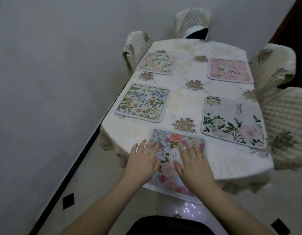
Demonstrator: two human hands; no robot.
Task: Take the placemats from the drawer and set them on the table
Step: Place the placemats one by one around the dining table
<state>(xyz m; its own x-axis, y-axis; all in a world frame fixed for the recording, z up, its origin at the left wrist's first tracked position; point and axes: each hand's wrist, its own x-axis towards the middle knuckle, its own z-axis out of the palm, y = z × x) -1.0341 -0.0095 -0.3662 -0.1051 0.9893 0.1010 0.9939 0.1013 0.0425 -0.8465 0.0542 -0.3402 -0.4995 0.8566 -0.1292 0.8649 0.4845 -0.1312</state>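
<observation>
Several floral placemats lie on the table (pixel 184 106), which wears a cream flowered cloth. The nearest one, a pale blue placemat with pink roses (pixel 175 141), sits at the table's near end and overhangs its edge a little. My left hand (pixel 143 160) rests flat on its left side, fingers straight. My right hand (pixel 192 161) presses flat on its middle, fingers spread. Further off lie a "BEAUTIFUL" placemat (pixel 142 102) at the left, a white one with green leaves (pixel 231 121) at the right, and two more at the far end (pixel 156 63) (pixel 229 70).
Chairs with quilted cream covers stand round the table: two at the right (pixel 285 122) (pixel 273 65), one at the far end (pixel 190 21), one at the far left (pixel 138 43). A grey wall runs close along the table's left side. Pale tiled floor (pixel 102 187) lies below.
</observation>
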